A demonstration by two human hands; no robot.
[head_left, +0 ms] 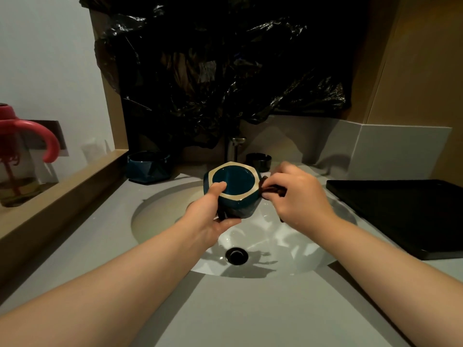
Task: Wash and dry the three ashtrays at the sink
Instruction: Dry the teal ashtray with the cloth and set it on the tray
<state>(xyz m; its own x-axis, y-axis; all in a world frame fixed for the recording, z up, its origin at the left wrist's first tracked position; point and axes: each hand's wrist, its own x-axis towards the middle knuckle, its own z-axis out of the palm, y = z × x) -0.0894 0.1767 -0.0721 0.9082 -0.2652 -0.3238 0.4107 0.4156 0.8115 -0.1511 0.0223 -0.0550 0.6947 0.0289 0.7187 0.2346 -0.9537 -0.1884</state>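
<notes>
Frame centre: the left hand (210, 216) grips a teal ashtray (235, 179) above the sink (162, 211), with the thumb on its round teal face. The right hand (298, 194) pinches a dark cloth (273, 190) just beside the ashtray's right edge. A second teal ashtray (147, 169) stands at centre left. A black ashtray (258, 160) stands beside the faucet (235, 146).
</notes>
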